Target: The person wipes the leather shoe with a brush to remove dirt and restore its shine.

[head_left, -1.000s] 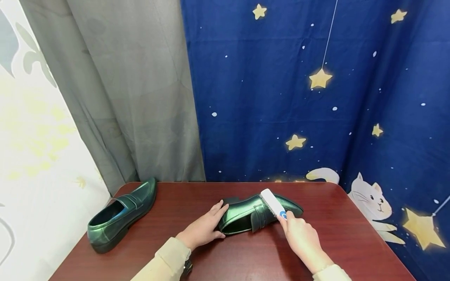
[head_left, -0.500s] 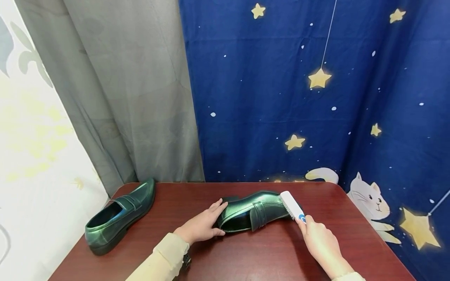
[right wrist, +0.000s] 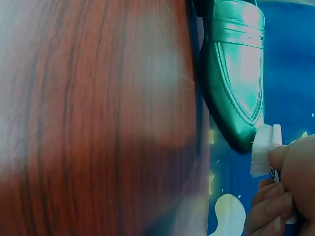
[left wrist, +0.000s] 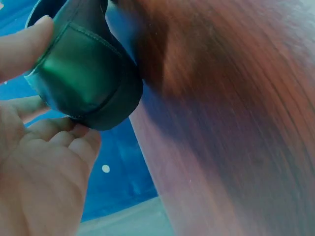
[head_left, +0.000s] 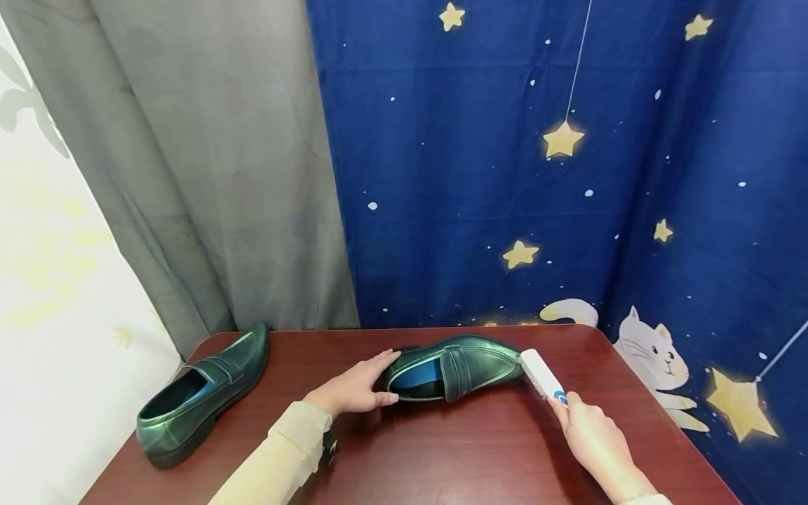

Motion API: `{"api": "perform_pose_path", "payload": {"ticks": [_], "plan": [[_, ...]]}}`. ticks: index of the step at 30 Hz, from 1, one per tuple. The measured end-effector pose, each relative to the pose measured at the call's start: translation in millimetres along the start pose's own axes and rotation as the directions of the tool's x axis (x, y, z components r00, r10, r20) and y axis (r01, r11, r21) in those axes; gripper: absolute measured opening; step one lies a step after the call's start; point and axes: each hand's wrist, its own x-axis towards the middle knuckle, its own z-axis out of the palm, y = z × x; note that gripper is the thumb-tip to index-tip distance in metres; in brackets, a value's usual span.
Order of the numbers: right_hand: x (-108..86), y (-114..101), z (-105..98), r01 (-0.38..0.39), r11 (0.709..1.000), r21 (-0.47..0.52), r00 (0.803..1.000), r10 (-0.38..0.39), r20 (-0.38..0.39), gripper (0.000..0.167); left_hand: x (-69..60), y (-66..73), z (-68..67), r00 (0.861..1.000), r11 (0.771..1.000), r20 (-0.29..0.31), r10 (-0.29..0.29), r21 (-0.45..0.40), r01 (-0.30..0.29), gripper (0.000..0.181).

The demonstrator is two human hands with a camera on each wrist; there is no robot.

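Observation:
A dark green loafer (head_left: 482, 359) lies on the table with its toe to the right and its opening toward the person. Around its heel (left wrist: 81, 73) the left hand (head_left: 353, 387) holds on, thumb on the near side and fingers on the far side. The right hand (head_left: 596, 438) grips a white brush (head_left: 541, 373) by its handle. In the right wrist view the brush's bristles (right wrist: 262, 150) are at the shoe's toe (right wrist: 241, 137); whether they touch it is hard to tell.
A second green loafer (head_left: 205, 393) stands at the left of the reddish-brown table (head_left: 442, 463). Behind the table hang a grey curtain (head_left: 240, 175) and a blue curtain (head_left: 442, 175) with stars.
The brush has moved right from the shoe's strap to its toe. The shoe has tilted, so its blue insole now shows. The left hand has stayed at the heel.

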Motion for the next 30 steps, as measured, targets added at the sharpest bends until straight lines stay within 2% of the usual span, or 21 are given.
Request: {"api": "perform_pose_path", "payload": {"ticks": [3,7,11,16,22,24,27,30], "plan": [[-0.9,4.1,0.0,-0.015,1.0,0.001,0.999,0.015,0.032,0.036,2.4,-3.2,-1.1,1.0,1.0,-0.027,0.007,-0.024,-0.008,0.076],[-1.6,8.9,0.4,-0.038,0.999,0.0,0.996,0.038,0.085,0.045,5.9,-0.9,-0.6,0.995,0.997,-0.097,0.003,-0.071,-0.01,0.066],[-2.0,12.6,0.8,-0.048,0.999,0.008,0.994,0.047,0.101,0.052,12.2,6.2,2.4,0.986,0.979,-0.153,-0.063,-0.202,0.032,0.059],[-2.4,13.7,0.9,-0.047,0.999,0.012,0.994,0.046,0.102,0.052,18.4,9.9,6.9,0.964,0.945,-0.215,-0.156,-0.317,0.082,0.052],[-1.3,13.0,0.7,-0.081,0.997,0.002,0.987,0.08,0.136,0.055,23.8,0.9,12.5,0.924,0.928,-0.326,-0.202,-0.366,0.074,0.044],[-1.1,12.6,0.9,-0.089,0.996,0.003,0.986,0.088,0.142,0.057,27.0,-2.7,13.5,0.913,0.913,-0.345,-0.219,-0.401,0.068,0.043],[-0.4,11.7,1.2,-0.096,0.995,0.001,0.985,0.095,0.145,0.057,33.3,-7.1,13.4,0.907,0.896,-0.352,-0.23,-0.44,0.057,0.043],[-0.4,11.4,2.0,-0.092,0.996,-0.002,0.986,0.091,0.14,0.056,38.5,-9.6,11.8,0.91,0.878,-0.335,-0.244,-0.474,0.061,0.045]]}}
